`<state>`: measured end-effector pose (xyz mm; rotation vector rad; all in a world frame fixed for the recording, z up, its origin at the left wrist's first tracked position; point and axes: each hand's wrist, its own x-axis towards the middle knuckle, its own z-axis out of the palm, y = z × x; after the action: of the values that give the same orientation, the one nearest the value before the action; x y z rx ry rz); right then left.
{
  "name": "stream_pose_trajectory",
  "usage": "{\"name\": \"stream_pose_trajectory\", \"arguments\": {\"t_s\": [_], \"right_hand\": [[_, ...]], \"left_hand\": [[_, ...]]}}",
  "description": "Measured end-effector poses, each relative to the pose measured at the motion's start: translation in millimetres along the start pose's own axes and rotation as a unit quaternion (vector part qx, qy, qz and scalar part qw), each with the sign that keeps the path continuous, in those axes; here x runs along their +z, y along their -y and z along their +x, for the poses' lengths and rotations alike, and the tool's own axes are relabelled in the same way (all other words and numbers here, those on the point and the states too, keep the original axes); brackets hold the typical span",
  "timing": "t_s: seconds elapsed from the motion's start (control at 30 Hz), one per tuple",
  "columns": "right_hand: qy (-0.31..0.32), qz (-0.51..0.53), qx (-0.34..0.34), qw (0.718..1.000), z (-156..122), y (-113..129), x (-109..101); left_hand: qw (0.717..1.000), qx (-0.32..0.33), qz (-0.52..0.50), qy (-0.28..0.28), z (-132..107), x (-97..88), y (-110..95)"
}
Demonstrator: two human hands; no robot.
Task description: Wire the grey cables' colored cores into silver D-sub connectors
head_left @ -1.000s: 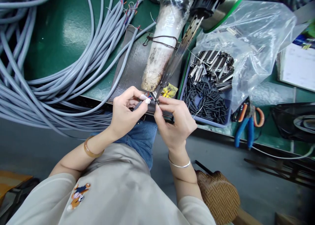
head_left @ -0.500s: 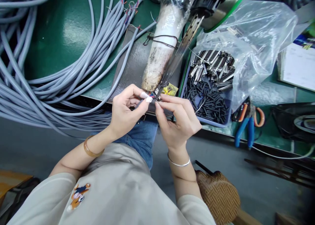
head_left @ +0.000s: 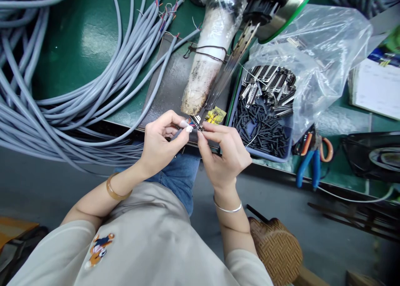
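My left hand (head_left: 161, 142) pinches the stripped end of a grey cable (head_left: 150, 104), where thin coloured wires (head_left: 191, 121) fan out between thumb and forefinger. My right hand (head_left: 223, 150) is closed in a pinch at those same wire tips, holding something small that I cannot make out. Both hands meet at the bench's front edge, just below the lower tip of a wrapped white tube (head_left: 204, 67) and a slanted metal strip (head_left: 226, 69).
Several grey cables (head_left: 46, 106) coil over the green bench (head_left: 84, 31) at left. A blue tray (head_left: 265, 127) holds short black sleeves and metal connectors under a clear plastic bag (head_left: 312, 48). Blue and orange pliers (head_left: 312, 161) lie at right. A woven stool (head_left: 276, 246) stands below.
My right hand drew back slightly half a second ago and has closed in again on the wire tips. My left hand has stayed put.
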<state>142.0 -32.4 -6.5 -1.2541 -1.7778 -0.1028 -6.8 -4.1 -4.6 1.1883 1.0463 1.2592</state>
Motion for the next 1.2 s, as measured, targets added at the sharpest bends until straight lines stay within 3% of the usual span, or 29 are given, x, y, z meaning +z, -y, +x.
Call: {"name": "stream_pose_trajectory", "arguments": {"t_s": [0.23,0.57,0.8,0.93,1.0,1.07,1.13,1.2], "right_hand": [[-0.014,-0.002,-0.006,1.000,7,3,-1],[-0.005,-0.032,-0.048,0.998,-4,2,-5],[-0.013,-0.046,-0.057,0.997,-13,3,-11],[0.006,-0.023,-0.049,0.999,-19,2,-15],[0.038,-0.010,-0.047,0.998,-21,3,-16],[0.051,0.008,-0.022,0.998,-21,7,-16],[0.051,0.055,0.051,0.996,-21,12,-18],[0.067,0.140,0.165,0.974,-19,18,-20]], "left_hand": [[1.000,0.018,-0.016,0.000,4,-0.1,-7],[0.999,-0.024,-0.006,0.034,-3,-4.0,0],[0.996,0.035,0.055,0.059,-15,-7.5,7],[0.992,0.082,0.088,0.029,-22,-10.8,11],[0.996,0.058,0.063,0.035,-24,-11.2,8],[0.997,-0.005,0.010,0.071,-24,-11.5,2],[0.988,-0.079,-0.055,0.124,-24,-12.7,-4],[0.972,-0.134,-0.100,0.167,-23,-14.7,-9]]}}
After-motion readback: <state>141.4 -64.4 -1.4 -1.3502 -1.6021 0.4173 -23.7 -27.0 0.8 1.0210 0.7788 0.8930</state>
